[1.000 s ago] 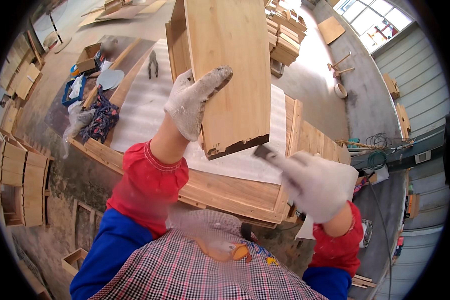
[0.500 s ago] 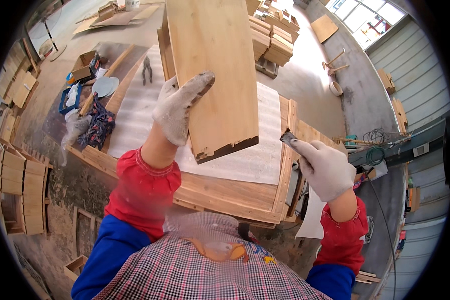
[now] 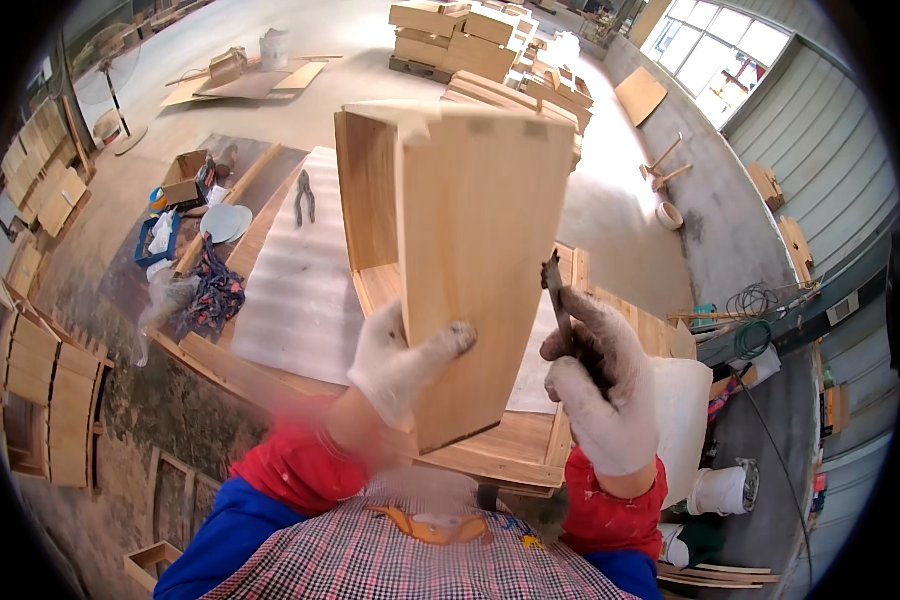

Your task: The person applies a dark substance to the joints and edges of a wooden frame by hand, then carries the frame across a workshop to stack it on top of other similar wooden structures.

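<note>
A pale wooden box (image 3: 480, 260), open on one side, stands tilted above the workbench in front of me. My left hand (image 3: 400, 360), in a white work glove, grips its lower left edge, thumb across the broad face. In my gloved right hand (image 3: 610, 385) is a slim putty knife (image 3: 557, 300), its tip coated with dark, lumpy stuff. The blade points up near the box's right edge; whether it touches the wood is hard to tell. Dark smudges mark the gloves' fingertips.
White foam sheet (image 3: 285, 290) covers the wooden bench. Pliers (image 3: 304, 198) lie on it. Left of them are a blue basket (image 3: 156, 240), a cardboard box (image 3: 184, 180) and a patterned cloth (image 3: 213, 288). Stacked wooden boxes (image 3: 480, 50) stand behind; a white bucket (image 3: 722, 490) sits at right.
The box has come lower and turned, so its open inside now shows. My right hand has moved left, bringing the putty knife up beside it.
</note>
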The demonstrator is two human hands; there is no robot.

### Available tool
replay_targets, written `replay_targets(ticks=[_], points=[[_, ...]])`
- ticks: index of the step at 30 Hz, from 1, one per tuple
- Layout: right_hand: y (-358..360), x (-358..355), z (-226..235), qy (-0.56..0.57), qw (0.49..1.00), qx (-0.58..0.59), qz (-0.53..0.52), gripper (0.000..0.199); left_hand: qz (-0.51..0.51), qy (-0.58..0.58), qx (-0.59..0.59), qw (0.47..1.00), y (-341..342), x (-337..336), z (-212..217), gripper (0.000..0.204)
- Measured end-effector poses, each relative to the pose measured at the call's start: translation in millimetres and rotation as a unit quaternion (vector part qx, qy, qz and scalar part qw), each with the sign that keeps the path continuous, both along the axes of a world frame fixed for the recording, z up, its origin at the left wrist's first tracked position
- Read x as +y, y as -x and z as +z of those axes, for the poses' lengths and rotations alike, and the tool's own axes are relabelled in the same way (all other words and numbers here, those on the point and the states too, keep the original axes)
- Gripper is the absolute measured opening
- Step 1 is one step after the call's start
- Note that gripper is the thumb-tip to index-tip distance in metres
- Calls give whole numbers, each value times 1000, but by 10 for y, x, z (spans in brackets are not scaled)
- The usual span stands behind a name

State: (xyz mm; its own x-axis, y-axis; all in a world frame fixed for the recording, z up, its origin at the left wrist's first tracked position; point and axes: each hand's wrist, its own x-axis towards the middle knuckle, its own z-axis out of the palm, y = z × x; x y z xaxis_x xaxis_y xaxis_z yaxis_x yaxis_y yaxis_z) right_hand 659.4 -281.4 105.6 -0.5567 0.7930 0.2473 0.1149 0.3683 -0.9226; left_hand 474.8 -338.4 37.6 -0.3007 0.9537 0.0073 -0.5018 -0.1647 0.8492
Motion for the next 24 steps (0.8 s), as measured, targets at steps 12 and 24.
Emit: replay_targets(ticks=[12,24], points=[[487,-333,357,-327,935,-136,-27,46,3,-86,111,990,-155,-167,-286,29],[469,-399,379,-310,942,-125,-35,44,6,-93,128,987,-167,-193,-291,29]])
